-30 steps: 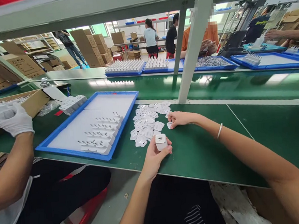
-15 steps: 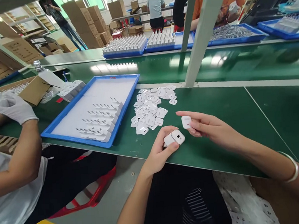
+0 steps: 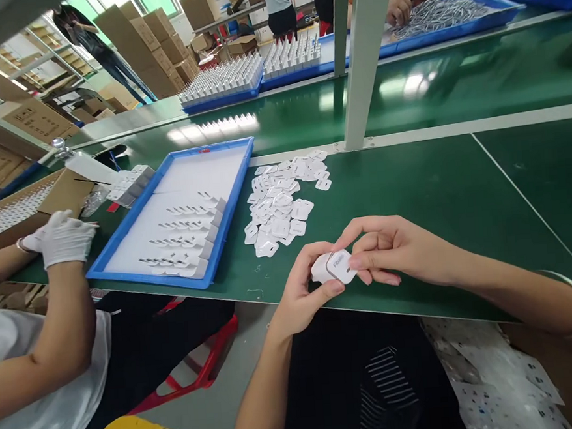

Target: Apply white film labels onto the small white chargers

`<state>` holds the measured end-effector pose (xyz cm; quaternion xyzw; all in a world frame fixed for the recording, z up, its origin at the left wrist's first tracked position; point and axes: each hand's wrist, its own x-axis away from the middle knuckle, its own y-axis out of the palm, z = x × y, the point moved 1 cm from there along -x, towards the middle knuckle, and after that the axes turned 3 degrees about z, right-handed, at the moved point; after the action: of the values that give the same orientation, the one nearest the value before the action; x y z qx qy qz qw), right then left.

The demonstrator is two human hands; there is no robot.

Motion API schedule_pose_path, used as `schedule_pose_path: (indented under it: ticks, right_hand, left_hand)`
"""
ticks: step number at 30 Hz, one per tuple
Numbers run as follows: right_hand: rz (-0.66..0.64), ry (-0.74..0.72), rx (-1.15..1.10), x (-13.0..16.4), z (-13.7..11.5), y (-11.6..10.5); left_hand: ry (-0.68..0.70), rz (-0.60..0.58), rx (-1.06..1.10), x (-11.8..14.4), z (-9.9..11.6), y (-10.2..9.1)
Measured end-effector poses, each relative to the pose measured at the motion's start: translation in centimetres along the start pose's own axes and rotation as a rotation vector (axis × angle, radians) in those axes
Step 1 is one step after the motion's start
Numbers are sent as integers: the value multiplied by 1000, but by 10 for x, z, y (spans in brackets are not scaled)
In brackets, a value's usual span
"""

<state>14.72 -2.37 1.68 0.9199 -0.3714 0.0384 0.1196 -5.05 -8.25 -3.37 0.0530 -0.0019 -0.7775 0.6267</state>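
White and rounded at the corners, a small block (image 3: 321,269) sits in the curled left hand (image 3: 301,295), gripped between thumb and fingers. Thumb and forefinger of the right hand (image 3: 396,249) pinch a thin white plate (image 3: 341,264) at the block's end face, the two pieces touching. Both hands are close together over the near edge of the green counter (image 3: 436,191), nearer the body than a loose pile of plates (image 3: 278,205).
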Motion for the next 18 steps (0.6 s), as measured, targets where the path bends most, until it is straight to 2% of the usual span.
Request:
schedule_pose_path:
  ticks: [18]
  right_hand:
    - [-16, 29, 29, -2, 0, -1]
  left_hand:
    - [-6, -17, -32, 0, -1, -2]
